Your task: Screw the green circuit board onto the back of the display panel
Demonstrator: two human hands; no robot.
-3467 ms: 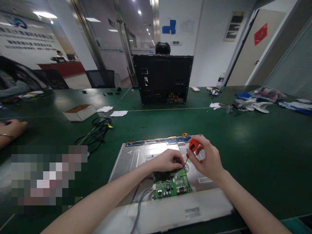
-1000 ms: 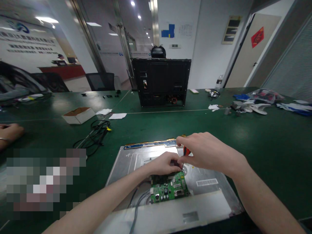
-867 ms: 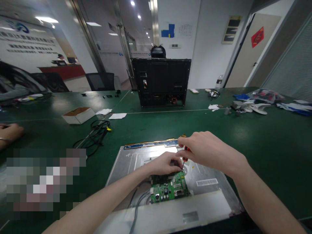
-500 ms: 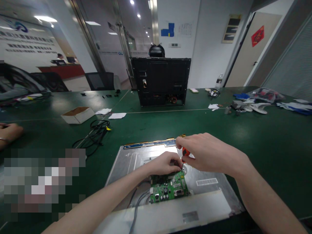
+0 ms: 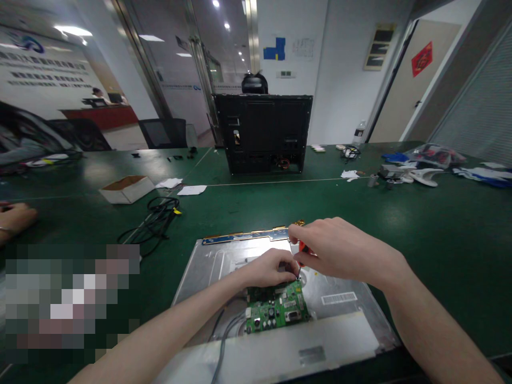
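The right hand [image 5: 340, 246] holds a small screwdriver [image 5: 303, 250] with a red handle. Its fingers are curled and pinch the handle. The screwdriver leans a little, and its thin tip points down at the far right corner of a green circuit board [image 5: 278, 309]. The left hand [image 5: 274, 266] is right by that tip, over the far edge of the board. Its fingers are bent in close together, but I cannot tell if they pinch something.

The board is on the shiny metal back of a flat screen panel [image 5: 208, 277], which lies near the front edge of the green worktop [image 5: 440, 250]. Gray wires [image 5: 226, 341] run from the board's left side over the panel's near edge. A thin blue strip [image 5: 248, 237] sits along the panel's far edge. A white barcode label [image 5: 339, 298] is to the right of the board.

A big black cover [image 5: 264, 130] stands up near the worktop's far edge. An open white box [image 5: 127, 190] sits to its left, closer.
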